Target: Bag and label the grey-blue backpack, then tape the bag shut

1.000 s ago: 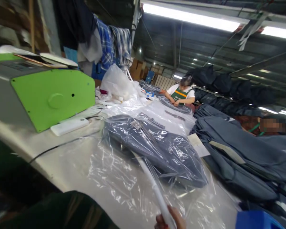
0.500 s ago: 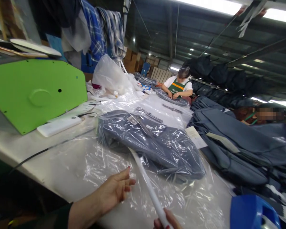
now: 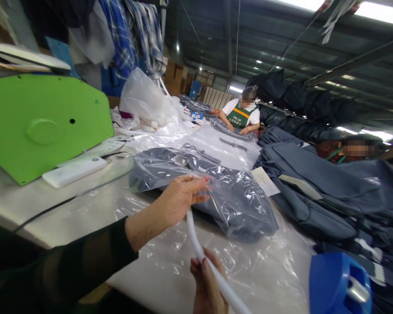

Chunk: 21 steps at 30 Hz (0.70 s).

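A dark grey-blue folded garment in a clear plastic bag [image 3: 245, 203] lies on the table in front of me. My left hand [image 3: 173, 198] is closed at the bag's near side, its thumb and fingers pinching the plastic film and lifting it a little. Below it, my right hand [image 3: 209, 281] is closed around a white flexible tube [image 3: 192, 231]. The tube runs from the lower edge up to the bag, and its far end is hidden behind my left hand.
To the left stand a green machine housing [image 3: 49, 126] and a white handheld device [image 3: 75, 171] with a black cable. Dark garments [image 3: 317, 183] are piled at right, behind a blue tape dispenser [image 3: 337, 283]. Across the table a person in a green apron [image 3: 239, 117] handles another bag.
My left hand has moved up and forward from beside the tube and now grips the bag's film. The right hand has come forward along with the tube.
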{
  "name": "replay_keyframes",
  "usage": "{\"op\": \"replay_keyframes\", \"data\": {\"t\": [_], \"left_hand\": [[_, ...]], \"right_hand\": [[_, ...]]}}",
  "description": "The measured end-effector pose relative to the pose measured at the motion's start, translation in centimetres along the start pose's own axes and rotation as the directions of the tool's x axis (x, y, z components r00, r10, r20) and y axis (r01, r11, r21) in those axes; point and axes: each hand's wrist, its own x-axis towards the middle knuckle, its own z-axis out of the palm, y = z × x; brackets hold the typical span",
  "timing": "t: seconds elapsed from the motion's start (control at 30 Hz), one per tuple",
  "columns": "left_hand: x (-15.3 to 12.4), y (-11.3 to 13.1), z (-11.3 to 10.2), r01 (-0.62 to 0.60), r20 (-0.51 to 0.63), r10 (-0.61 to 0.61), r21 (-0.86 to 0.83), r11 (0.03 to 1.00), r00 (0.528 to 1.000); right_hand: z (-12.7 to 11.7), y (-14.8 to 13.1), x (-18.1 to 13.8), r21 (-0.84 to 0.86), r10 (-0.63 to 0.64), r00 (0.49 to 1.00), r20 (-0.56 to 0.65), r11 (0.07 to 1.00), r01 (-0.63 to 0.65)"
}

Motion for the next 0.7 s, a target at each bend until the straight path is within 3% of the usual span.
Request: {"op": "replay_keyframes", "data": {"t": [0.17, 0.4, 0.7], "left_hand": [[0.4, 1.0, 2.4, -0.034, 0.046, 0.037, -0.069, 0.997, 0.998], [1.0, 2.1, 4.2, -0.057, 0.068, 0.073, -0.207, 0.977, 0.995], [0.5, 2.1, 5.7, 0.007, -0.033, -0.023, -0.406, 0.914, 0.999]], "right_hand": [[3.5, -0.1, 3.5, 0.123, 0.106, 0.994, -0.016, 0.987, -0.103], [4.4, -0.9, 9.7, 0.228, 0.142, 0.975, -0.169, 0.968, -0.101], [5.9, 1.3, 9.7, 0.109, 0.125, 0.975, -0.183, 0.988, -0.106]]}}
